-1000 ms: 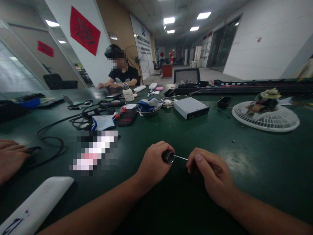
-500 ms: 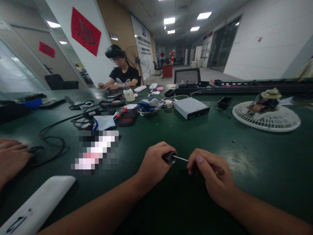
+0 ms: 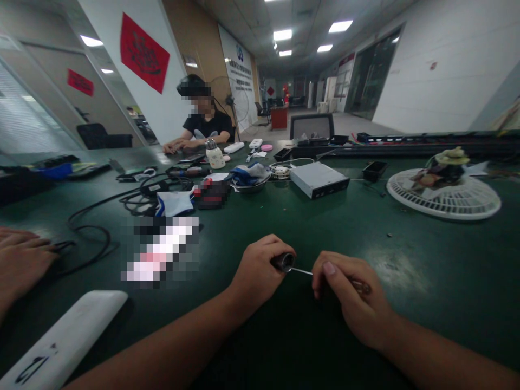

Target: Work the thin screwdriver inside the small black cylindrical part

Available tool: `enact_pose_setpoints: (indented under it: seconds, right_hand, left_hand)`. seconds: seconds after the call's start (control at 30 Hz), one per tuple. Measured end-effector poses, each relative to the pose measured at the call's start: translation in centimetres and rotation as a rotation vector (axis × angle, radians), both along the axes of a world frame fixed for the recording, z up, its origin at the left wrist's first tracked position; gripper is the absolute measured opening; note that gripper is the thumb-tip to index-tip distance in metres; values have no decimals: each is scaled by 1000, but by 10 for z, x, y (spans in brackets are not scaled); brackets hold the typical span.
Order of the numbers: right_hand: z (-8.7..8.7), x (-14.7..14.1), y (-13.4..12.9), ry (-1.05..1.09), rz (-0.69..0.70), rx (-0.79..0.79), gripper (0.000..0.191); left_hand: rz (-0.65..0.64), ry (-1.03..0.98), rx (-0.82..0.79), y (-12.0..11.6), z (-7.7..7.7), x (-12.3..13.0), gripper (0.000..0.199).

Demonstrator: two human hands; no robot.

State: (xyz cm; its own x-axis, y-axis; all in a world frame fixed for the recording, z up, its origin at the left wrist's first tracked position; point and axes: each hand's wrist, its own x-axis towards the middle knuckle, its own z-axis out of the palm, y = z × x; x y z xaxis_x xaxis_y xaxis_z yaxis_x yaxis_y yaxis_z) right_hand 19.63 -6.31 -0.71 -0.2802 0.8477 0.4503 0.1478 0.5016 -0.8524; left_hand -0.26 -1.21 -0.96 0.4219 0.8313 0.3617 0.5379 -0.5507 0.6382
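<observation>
My left hand point(image 3: 260, 268) grips a short black cylinder point(image 3: 283, 262), perhaps a tool handle, on the dark green table mat point(image 3: 260, 222). A thin metal rod point(image 3: 303, 271) runs from the cylinder toward my right hand point(image 3: 351, 300). Those fingers pinch the rod's far end, which is hidden among them. A small brownish piece point(image 3: 361, 287) shows beyond my right fingers, but I cannot tell what it is. Both hands are close together, just above the mat.
Another person's hand point(image 3: 22, 254) rests at the left edge near black cables point(image 3: 91, 235). A long white object point(image 3: 65, 341) lies at lower left, and a blurred item point(image 3: 160, 249) sits beyond it. Farther off are a metal drive box point(image 3: 319, 180), a white fan guard point(image 3: 442, 197) and a seated person point(image 3: 207, 122).
Both my hands, the black cylinder and the rod have shifted slightly right and down. The whole view has also drifted a little. The grip looks unchanged.
</observation>
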Motion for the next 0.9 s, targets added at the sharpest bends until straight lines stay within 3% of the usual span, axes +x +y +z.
enact_pose_setpoints:
  seconds: [0.17, 0.37, 0.57, 0.9]
  right_hand:
    - [1, -1, -1, 6, -137, 5, 41]
    - [1, -1, 0, 12, -12, 22, 38]
    - [0, 0, -2, -22, -130, 13, 41]
    - [1, -1, 0, -40, 20, 67, 40]
  left_hand:
    - [-6, 0, 3, 0, 0, 1, 27]
    - [9, 8, -3, -1, 1, 1, 29]
    - [-4, -7, -15, -1, 2, 0, 27]
    - [-15, -7, -6, -1, -2, -1, 31]
